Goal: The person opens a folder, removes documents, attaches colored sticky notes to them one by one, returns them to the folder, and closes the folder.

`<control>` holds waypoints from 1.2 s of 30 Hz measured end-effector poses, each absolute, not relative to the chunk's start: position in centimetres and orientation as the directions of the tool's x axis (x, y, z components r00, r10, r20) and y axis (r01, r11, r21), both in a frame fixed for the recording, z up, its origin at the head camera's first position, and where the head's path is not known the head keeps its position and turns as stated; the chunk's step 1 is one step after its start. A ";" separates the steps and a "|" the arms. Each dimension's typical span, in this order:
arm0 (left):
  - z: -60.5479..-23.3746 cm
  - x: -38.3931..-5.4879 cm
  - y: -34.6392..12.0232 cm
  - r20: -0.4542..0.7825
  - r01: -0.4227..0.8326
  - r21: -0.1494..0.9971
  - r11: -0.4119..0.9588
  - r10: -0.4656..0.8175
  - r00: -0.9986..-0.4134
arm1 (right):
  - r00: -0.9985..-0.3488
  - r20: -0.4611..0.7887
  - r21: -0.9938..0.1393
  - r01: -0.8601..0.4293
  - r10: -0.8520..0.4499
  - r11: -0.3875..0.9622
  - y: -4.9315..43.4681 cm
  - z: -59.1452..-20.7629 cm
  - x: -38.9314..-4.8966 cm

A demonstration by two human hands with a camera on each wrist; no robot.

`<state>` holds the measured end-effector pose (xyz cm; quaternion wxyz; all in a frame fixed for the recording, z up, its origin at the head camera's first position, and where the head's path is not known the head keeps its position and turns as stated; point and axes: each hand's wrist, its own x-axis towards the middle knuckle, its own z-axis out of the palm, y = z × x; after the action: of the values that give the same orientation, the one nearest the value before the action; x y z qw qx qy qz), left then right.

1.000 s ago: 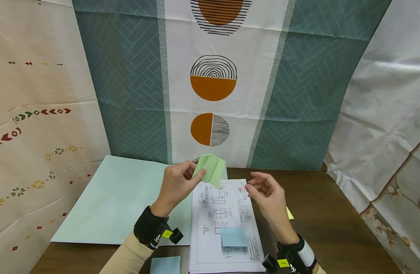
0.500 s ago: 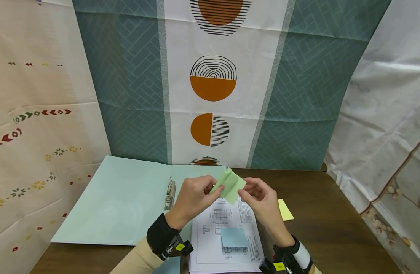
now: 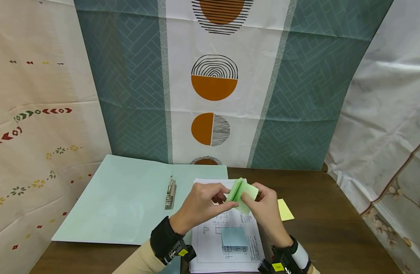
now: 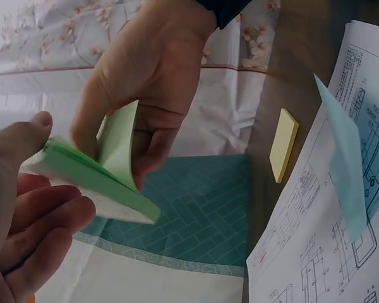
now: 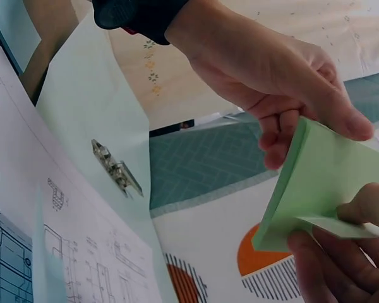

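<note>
My left hand point(image 3: 201, 203) grips a pad of green sticky notes point(image 5: 328, 167) by one side, thumb on its top face, holding it raised over the printed drawings point(image 3: 204, 257). Between thumb and fingers, my right hand point(image 3: 267, 207) pinches the free end of the top green sheet point(image 4: 120, 142). That sheet curls up from the pad and stays joined along one edge. Below the hands, a blue sticky note point(image 3: 234, 236) is stuck to the top drawing, its lower end lifting off the paper.
An open pale-green folder point(image 3: 120, 205) with a metal clip point(image 3: 170, 193) lies left of the drawings. A yellow sticky-note pad point(image 3: 286, 210) rests on the brown table point(image 3: 333, 228) by the right hand. A blue pad point(image 3: 173, 266) at the front is partly hidden by the left wrist.
The left hand has brought the green pad right and down toward the right hand. The right hand, earlier apart from the pad, now pinches its top sheet and bends it up.
</note>
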<state>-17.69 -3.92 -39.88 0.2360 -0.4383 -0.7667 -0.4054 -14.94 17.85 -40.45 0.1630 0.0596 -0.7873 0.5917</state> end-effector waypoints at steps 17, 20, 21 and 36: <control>-40.5 -16.8 -3.1 0.673 0.748 0.417 0.516 0.378 -0.636 | -0.883 0.461 -0.843 -0.402 0.094 0.358 17.6 -41.0 -14.8; -40.5 -17.0 -3.3 0.660 0.720 0.416 0.555 0.361 -0.659 | -0.879 0.468 -0.838 -0.410 0.089 0.359 17.6 -41.1 -14.8; -40.5 -17.0 -3.3 0.656 0.714 0.408 0.569 0.361 -0.663 | -0.880 0.467 -0.840 -0.410 0.087 0.356 17.6 -41.1 -14.9; -40.5 -17.3 -3.4 0.701 0.744 0.332 0.580 0.376 -0.606 | -0.882 0.463 -0.840 -0.406 0.086 0.360 17.7 -40.9 -14.8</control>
<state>-17.27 -3.43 -40.50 0.2930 -0.3336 -0.8391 -0.3143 -14.75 17.65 -40.90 0.2207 0.1007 -0.7944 0.5568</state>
